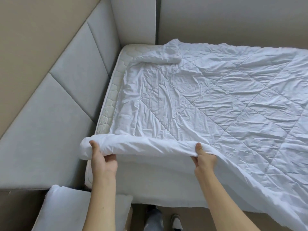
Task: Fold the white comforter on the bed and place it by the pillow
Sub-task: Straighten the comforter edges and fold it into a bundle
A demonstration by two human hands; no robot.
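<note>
White comforter (208,104) lies spread across the bed, wrinkled, quilted in a diamond pattern, far left corner bunched and turned over on itself. Near edge is lifted off the bed and rolled back a little. Left hand (101,160) grips that edge close to its left corner, thumb on top, fingers curled underneath. Right hand (202,160) grips the same edge further right, thumb on top, fingers under the fabric. Right of that hand the comforter drapes over the bed's near side toward the floor. Mattress (109,104) shows bare along the left side, beside the comforter. Grey padded headboard (66,90) runs along the left, against a beige wall. Pillow (66,207) sits low left, off the bed, beside the left forearm. A shoe (177,222) shows on the floor below.
</note>
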